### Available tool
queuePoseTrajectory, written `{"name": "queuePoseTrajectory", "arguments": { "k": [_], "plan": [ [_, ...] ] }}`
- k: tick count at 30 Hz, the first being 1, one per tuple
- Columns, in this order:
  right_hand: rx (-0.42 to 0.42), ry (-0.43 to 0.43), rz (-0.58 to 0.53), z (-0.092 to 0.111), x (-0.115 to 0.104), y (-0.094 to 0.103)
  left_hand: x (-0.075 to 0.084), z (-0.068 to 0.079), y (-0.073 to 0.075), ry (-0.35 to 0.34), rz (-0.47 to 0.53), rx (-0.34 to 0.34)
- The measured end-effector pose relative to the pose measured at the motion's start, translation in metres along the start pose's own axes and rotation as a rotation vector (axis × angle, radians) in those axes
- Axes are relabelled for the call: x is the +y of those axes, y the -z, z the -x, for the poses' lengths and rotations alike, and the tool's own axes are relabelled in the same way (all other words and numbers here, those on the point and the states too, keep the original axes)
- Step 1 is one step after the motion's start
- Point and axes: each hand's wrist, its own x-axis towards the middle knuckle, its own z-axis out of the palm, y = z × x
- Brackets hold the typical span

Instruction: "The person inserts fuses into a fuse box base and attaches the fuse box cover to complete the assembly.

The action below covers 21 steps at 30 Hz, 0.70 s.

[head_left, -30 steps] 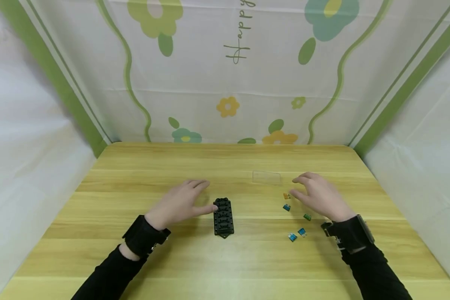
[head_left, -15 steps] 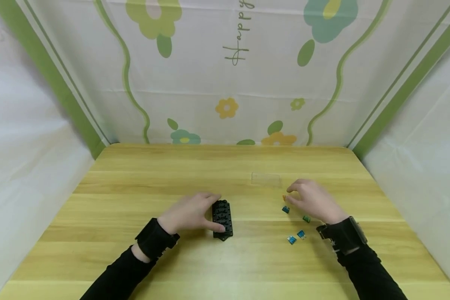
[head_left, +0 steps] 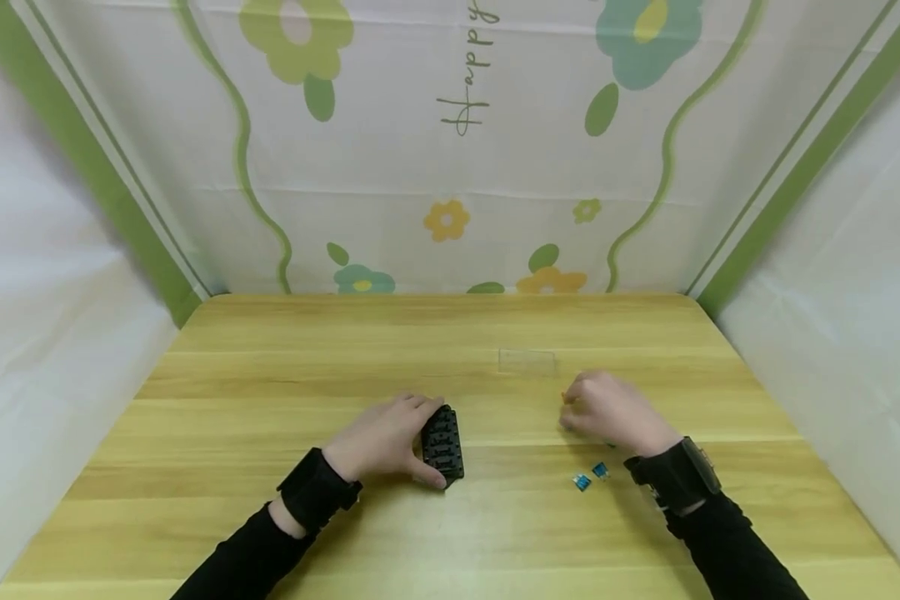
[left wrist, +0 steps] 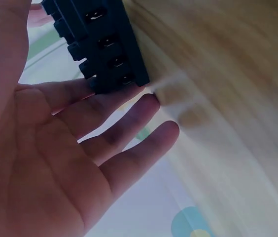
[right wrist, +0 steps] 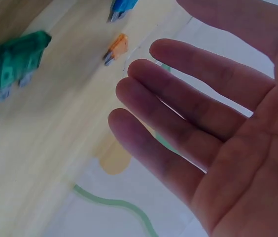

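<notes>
My left hand point(head_left: 381, 437) holds a black fuse block point(head_left: 442, 442) at its two ends, thumb at the near end and fingertips at the far end. In the left wrist view the block point(left wrist: 102, 44) leans between thumb and fingers; the other fingers extend past it. My right hand point(head_left: 618, 412) hovers over small blade fuses, fingers extended and holding nothing. Its wrist view shows a green blade fuse point(right wrist: 20, 57), an orange blade fuse point(right wrist: 117, 48) and part of a blue blade fuse point(right wrist: 124, 6). From the head view, this hand hides most of these.
Two more blue blade fuses lie nearer the body, one point(head_left: 582, 482) left of the other point(head_left: 600, 472). Behind the right hand rests a flat clear plastic cover point(head_left: 527, 362). The wooden table point(head_left: 270, 333) ends at a printed cloth backdrop point(head_left: 390, 158).
My left hand has come right and nearer, from beside the fuse block to gripping its ends; the block has tilted slightly. My right hand has moved lower and left over the fuses.
</notes>
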Motion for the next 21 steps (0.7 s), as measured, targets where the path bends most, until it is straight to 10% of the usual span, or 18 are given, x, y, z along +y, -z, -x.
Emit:
{"name": "queuePoseTrajectory", "arguments": {
  "k": [21],
  "plan": [
    [0.015, 0.014, 0.074, 0.0, -0.01, -0.013, -0.001, 0.002, -0.004, 0.026, 0.1, 0.022]
  ]
}}
